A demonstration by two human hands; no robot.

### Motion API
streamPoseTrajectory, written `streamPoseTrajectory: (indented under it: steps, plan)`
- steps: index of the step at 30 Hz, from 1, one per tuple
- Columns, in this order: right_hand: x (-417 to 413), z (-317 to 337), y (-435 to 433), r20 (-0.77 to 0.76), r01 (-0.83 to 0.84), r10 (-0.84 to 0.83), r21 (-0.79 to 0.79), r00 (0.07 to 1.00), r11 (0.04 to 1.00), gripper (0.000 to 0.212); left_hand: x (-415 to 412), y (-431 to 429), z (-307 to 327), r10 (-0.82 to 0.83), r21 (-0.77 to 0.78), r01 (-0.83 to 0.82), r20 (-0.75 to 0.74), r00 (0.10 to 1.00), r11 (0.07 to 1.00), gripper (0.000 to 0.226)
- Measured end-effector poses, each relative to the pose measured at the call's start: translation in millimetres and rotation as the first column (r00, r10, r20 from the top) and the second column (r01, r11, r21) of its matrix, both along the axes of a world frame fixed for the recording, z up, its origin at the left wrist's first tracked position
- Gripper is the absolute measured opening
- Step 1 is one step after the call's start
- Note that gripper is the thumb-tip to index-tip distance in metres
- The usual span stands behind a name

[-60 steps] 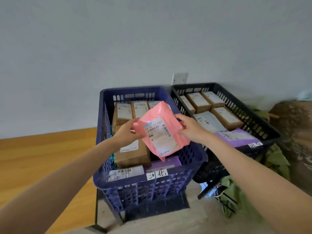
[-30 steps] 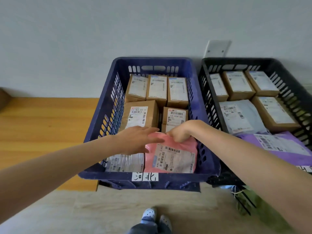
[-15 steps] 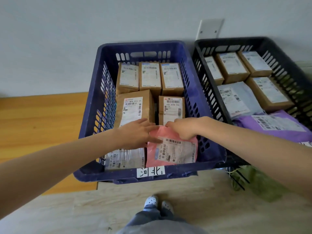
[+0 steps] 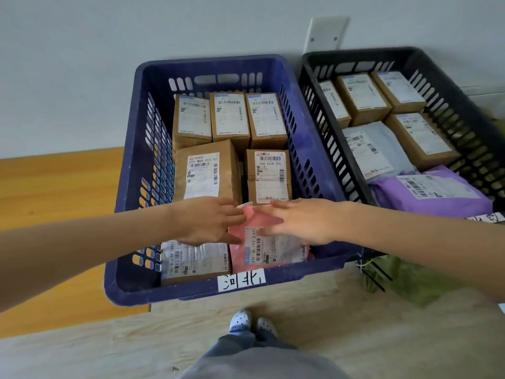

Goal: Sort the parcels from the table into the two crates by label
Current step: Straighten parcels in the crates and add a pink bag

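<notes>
pink bag (image 4: 269,253) now down in front-right corner of blue crate (image 4: 207,292) | left hand (image 4: 210,220) + right hand (image 4: 297,221) let go, fingers flat on it | that one's sorted

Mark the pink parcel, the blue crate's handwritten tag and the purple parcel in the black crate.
pink parcel (image 4: 273,250), head view, on its white shipping label.
handwritten tag (image 4: 241,280), head view, middle of the paper.
purple parcel (image 4: 437,205), head view, bare wrap below its label.
</notes>
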State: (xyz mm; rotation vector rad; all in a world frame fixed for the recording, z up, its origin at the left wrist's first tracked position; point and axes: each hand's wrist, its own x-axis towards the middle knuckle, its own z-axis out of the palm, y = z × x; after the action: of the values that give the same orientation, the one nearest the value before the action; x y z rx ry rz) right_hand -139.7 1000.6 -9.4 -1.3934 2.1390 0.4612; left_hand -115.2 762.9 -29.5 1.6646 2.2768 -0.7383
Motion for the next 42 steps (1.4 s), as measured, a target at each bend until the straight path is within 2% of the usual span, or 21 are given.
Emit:
streamPoseTrajectory:
  steps: [3, 7, 18, 23, 29, 34, 36, 38, 40, 42]
  plan:
    - [1, -2, -5, 0.005, -0.027, 0.027, 0.042, 1.000, 0.999, 0.087, -3, 2, -7, 0.049, -0.057, -0.048, 0.025, 0.998, 0.997, 0.056]
    - [1, -6, -10, 0.070, 0.054, -0.065, 0.143, 0.995, 0.988, 0.097, -6, 10, -14, 0.081, -0.102, -0.080, 0.011, 0.997, 0.992, 0.053]
    - [-3, -27, -16, 0.106, 0.178, -0.203, 0.207, 0.974, 0.962, 0.102, -5, 43, -25, 0.120, -0.230, -0.129, -0.054, 0.991, 0.965, 0.039]
    - [-13, -25, -24, 0.120, 0.249, -0.270, 0.166, 0.955, 0.954, 0.085, -16, 47, -20, 0.221, -0.080, -0.228, -0.087, 0.971, 0.971, 0.025]
    - [-8, -32, -25, 0.070, 0.302, -0.337, 0.302, 0.939, 0.904, 0.093, -17, 62, -20, 0.365, -0.146, -0.366, -0.037, 0.930, 0.919, 0.025]
    - [-14, -25, -27, 0.192, 0.321, -0.366, 0.232, 0.911, 0.918, 0.072, -19, 62, -11, 0.480, -0.016, -0.480, 0.052, 0.876, 0.877, 0.032]
    - [-17, -19, -26, 0.199, 0.328, -0.359, 0.172, 0.912, 0.929, 0.073, -20, 58, -6, 0.523, 0.088, -0.528, 0.072, 0.849, 0.845, 0.034]
    - [-21, -13, -23, 0.169, 0.345, -0.361, 0.119, 0.917, 0.931, 0.063, -22, 55, -1, 0.583, 0.174, -0.587, 0.076, 0.809, 0.791, 0.041]
    - [-28, -5, -21, 0.155, 0.371, -0.375, 0.056, 0.914, 0.927, 0.061, -25, 51, 9, 0.676, 0.233, -0.678, 0.100, 0.730, 0.698, 0.051]
    - [-34, 4, -19, 0.189, 0.429, -0.415, -0.038, 0.890, 0.902, 0.072, -25, 45, 21, 0.769, 0.284, -0.777, 0.169, 0.617, 0.562, 0.055]
